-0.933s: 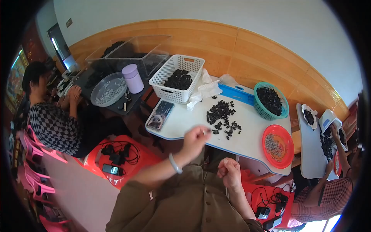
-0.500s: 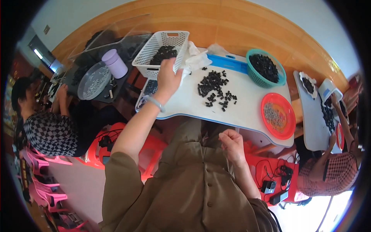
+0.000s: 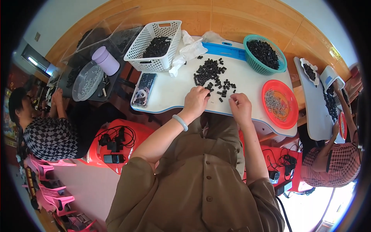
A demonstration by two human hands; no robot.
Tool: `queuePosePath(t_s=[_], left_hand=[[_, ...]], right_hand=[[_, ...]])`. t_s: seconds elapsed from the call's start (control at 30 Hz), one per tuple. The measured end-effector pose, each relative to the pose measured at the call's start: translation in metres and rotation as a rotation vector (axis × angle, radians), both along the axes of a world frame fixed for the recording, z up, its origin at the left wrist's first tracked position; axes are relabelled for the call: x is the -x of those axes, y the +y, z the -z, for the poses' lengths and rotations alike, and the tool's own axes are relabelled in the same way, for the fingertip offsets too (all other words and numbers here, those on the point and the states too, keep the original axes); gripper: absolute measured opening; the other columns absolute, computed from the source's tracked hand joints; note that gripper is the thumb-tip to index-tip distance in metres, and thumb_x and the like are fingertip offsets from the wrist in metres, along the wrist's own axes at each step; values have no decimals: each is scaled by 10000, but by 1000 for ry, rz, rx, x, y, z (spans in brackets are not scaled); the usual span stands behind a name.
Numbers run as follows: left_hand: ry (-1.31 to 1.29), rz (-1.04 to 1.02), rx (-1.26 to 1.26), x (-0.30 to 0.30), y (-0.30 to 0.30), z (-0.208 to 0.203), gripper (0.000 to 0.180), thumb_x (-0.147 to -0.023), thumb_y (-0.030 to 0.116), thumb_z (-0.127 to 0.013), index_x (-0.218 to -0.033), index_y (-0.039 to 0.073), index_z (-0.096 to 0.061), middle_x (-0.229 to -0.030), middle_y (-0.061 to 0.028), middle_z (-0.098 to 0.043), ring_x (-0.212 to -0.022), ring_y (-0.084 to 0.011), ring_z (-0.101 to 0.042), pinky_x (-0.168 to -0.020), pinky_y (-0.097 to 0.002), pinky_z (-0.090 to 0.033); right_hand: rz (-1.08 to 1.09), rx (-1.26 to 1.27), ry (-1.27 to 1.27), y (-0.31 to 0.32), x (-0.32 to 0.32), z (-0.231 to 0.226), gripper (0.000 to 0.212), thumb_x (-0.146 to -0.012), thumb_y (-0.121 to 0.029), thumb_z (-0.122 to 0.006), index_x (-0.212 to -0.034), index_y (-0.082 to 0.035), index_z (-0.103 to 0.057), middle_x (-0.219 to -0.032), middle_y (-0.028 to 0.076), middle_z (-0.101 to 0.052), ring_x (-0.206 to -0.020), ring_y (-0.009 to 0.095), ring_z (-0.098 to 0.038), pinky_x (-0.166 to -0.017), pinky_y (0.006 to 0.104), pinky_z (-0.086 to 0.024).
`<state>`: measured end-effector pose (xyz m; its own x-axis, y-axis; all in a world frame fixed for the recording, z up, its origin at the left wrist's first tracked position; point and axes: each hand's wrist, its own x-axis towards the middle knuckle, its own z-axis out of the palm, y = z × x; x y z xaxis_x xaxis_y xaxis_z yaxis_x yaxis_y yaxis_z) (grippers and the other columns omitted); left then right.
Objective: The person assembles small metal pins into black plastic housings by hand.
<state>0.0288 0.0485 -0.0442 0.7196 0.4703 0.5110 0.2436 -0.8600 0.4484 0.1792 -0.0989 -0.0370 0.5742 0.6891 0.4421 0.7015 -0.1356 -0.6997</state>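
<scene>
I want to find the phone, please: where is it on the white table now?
In the head view the phone lies flat at the table's left end, just below the white basket and left of the person's left hand.

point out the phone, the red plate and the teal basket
phone (image 3: 143, 89), head view, middle of its patterned back
red plate (image 3: 265, 92), head view, bare left rim
teal basket (image 3: 252, 61), head view, left wall

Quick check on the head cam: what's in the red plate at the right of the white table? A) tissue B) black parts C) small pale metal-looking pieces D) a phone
C: the red plate holds a spread of small pale pieces, while the black parts lie loose on the white table.
</scene>
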Motion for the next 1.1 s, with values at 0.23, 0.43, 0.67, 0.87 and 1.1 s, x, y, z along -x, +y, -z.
queuePosePath(t_s=[0.23, 0.43, 0.67, 0.87, 1.1], left_hand=[[-79, -22, 25, -3, 3, 5, 162, -732, 73, -684, -890, 71, -650, -861, -58, -588, -829, -271, -582, -700, -373, -490], [-94, -29, 67, -1, 0, 3, 185, -719, 67, -693, -898, 68, -645, -878, -64, -595, -821, -274, -589, -695, -374, -485], [-284, -6, 133, 12, -18, 10, 216, -685, 25, -698, -888, 58, -632, -936, -73, -608, -832, -273, -588, -721, -362, -467], [-272, -7, 52, 21, -26, 12, 216, -681, -1, -685, -881, 61, -633, -945, -74, -613, -878, -271, -584, -770, -359, -449], [-277, 17, 80, 19, -31, 8, 215, -689, 15, -678, -894, 61, -630, -976, -89, -605, -933, -289, -565, -823, -379, -430]], right_hand=[[-2, 64, -322, 21, 26, 7, 165, -685, -95, -693, -835, -70, -630, -764, 99, -585, -729, 294, -593, -636, 389, -481], [13, 73, -335, 24, 26, 8, 114, -692, -78, -675, -767, -70, -590, -743, 95, -568, -699, 294, -579, -617, 398, -470], [-37, 9, -320, 12, 26, 12, 107, -696, -58, -657, -756, -67, -569, -746, 99, -563, -696, 301, -575, -620, 405, -465], [-33, 79, -381, 16, 31, 14, 135, -689, -47, -651, -782, -60, -553, -787, 111, -571, -719, 313, -574, -645, 415, -466], [-29, 2, -398, 20, 20, 13, 132, -697, -45, -646, -793, -52, -555, -779, 123, -576, -725, 315, -578, -656, 411, -471]])
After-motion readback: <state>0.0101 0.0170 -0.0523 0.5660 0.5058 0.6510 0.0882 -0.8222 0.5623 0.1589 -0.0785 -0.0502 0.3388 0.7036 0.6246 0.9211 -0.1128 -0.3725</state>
